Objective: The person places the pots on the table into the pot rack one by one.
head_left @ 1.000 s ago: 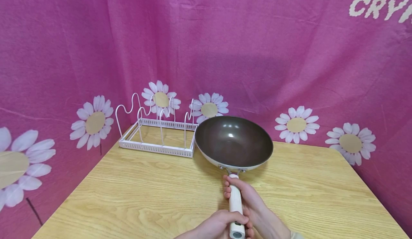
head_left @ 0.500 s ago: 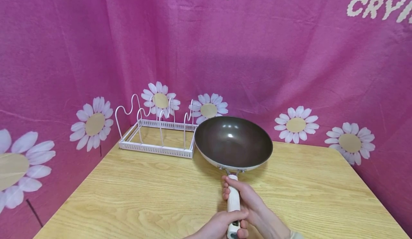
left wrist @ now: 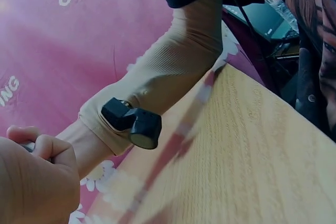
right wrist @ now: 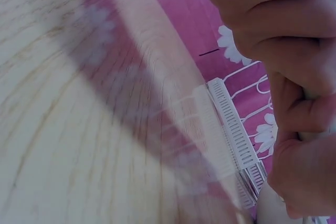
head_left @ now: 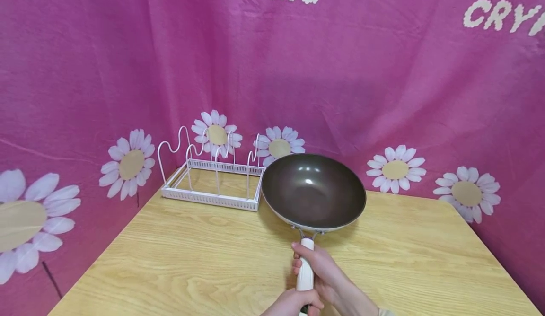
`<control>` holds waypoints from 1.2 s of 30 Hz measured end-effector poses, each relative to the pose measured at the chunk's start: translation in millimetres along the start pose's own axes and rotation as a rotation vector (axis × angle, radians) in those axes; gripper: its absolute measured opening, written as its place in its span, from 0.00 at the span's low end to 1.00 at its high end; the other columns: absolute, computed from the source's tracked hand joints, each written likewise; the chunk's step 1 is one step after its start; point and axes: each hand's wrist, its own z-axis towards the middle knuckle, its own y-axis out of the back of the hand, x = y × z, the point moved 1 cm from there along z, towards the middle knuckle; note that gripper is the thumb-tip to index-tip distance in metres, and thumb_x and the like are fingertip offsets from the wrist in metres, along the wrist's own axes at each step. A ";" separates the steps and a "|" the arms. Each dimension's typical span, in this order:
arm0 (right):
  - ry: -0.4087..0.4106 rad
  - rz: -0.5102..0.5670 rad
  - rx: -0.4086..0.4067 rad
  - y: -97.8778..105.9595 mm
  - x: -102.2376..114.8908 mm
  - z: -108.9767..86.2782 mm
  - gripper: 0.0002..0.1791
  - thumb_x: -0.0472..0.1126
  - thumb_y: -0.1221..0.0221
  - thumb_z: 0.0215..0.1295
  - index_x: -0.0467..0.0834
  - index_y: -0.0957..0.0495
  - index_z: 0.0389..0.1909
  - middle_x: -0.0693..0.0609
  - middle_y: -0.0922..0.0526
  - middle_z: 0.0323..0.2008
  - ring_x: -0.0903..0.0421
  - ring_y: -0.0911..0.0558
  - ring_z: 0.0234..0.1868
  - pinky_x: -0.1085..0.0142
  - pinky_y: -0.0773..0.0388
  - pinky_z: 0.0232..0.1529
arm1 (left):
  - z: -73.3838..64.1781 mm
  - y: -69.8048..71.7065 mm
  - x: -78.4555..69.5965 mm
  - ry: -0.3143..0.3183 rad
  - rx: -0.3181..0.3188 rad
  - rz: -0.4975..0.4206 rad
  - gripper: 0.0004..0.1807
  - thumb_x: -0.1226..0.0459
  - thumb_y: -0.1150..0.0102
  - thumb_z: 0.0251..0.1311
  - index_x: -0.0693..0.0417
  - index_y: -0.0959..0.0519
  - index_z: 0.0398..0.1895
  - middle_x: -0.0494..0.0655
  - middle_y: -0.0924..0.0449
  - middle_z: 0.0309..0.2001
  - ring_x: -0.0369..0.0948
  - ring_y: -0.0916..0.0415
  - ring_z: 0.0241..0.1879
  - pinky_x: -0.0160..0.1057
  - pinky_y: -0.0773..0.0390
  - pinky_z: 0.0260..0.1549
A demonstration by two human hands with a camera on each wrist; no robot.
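Observation:
A wok (head_left: 312,193) with a dark inner surface and a pale outside is held over the table, its inside facing up and toward me. My right hand (head_left: 324,272) grips the white handle (head_left: 305,274) near the bowl, thumb lying along the top. Lower down, my left hand (head_left: 294,302) holds the handle's end, partly cut off by the bottom edge of the head view. In the right wrist view, curled fingers (right wrist: 294,40) wrap round the handle. The left wrist view has my left hand (left wrist: 37,182) in front of the other arm's beige sleeve (left wrist: 163,66).
To the left of the wok, a white wire rack (head_left: 210,201) with several upright loops stands on the wooden table (head_left: 179,259), close to the wok's rim in the head view. A pink cloth (head_left: 340,60) with printed daisies hangs behind and at the sides.
Both hands and the handle have sunk lower in the head view, and the handle's end has slipped out of frame. The wok's inside faces me a little more. The whole view has shifted slightly.

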 end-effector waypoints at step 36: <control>0.027 -0.105 -0.131 -6.8 -5.3 6.4 0.16 0.43 0.41 0.66 0.44 0.39 0.42 0.60 0.29 0.21 0.66 0.25 0.20 0.75 0.27 0.26 | 18.6 13.4 31.6 -0.077 -0.048 -0.021 0.12 0.65 0.40 0.50 0.45 0.30 0.14 0.34 0.33 0.16 0.30 0.36 0.19 0.25 0.35 0.23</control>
